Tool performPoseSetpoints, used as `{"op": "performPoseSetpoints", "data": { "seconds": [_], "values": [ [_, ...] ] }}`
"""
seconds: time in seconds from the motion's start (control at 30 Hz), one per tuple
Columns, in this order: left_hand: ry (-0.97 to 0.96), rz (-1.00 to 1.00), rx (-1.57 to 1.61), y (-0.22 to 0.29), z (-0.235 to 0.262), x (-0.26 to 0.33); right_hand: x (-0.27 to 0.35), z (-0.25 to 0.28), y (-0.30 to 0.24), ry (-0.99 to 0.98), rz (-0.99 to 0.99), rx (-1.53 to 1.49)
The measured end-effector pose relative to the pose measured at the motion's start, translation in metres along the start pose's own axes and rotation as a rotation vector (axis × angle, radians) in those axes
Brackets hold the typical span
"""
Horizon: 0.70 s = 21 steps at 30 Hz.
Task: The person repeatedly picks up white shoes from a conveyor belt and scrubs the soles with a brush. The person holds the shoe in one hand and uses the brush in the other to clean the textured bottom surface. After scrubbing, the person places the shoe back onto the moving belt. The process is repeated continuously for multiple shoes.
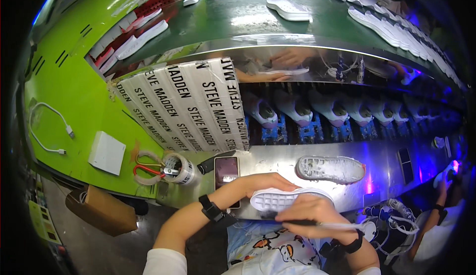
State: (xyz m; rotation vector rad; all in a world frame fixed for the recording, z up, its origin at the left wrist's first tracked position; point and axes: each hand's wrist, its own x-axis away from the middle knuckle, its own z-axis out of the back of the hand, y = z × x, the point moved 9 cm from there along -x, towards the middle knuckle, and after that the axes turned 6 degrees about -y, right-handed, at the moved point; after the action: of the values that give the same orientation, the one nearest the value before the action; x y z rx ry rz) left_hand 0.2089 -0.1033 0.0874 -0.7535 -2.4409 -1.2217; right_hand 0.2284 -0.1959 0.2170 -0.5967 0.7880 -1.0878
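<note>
My left hand (271, 181) grips a white shoe sole (267, 200) along its far edge, with the sole's open, grid-ribbed cavity facing up. Wrapped around a brush (339, 226), my right hand (311, 216) hovers over the near side of the sole. The brush has a pale handle and a dark end that reaches the sole's near edge; whether it touches is hard to tell. On the metal ledge (263, 162) beyond my hands lies a shoe or sole with a grey-white gridded underside (331, 169).
A phone (226, 171) lies left of my hands, near a cup (182, 170) holding red-handled scissors (147, 171). A printed box panel (181, 109) stands behind it. Shoe uppers (342, 111) hang in a row below a green conveyor (238, 17) carrying white soles. A co-worker's arm (430, 215) shows at right.
</note>
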Motion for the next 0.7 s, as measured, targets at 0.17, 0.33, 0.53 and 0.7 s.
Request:
{"op": "performPoseSetpoints", "data": {
  "seconds": [0.17,0.33,0.53,0.7],
  "values": [
    [0.027,0.260,-0.089,-0.021,0.032,0.006,0.018,0.003,0.011,-0.030,0.018,-0.059],
    [-0.232,-0.508,0.706,-0.005,0.007,-0.001,0.036,0.041,0.041,0.493,-0.283,-0.526],
    [-0.156,-0.699,0.809,-0.027,-0.014,-0.010,0.032,0.036,0.049,0.837,-0.446,-0.478],
    [-0.355,-0.865,0.914,-0.009,-0.013,-0.017,0.012,-0.005,0.016,0.511,-0.124,-0.174]
  ]
}}
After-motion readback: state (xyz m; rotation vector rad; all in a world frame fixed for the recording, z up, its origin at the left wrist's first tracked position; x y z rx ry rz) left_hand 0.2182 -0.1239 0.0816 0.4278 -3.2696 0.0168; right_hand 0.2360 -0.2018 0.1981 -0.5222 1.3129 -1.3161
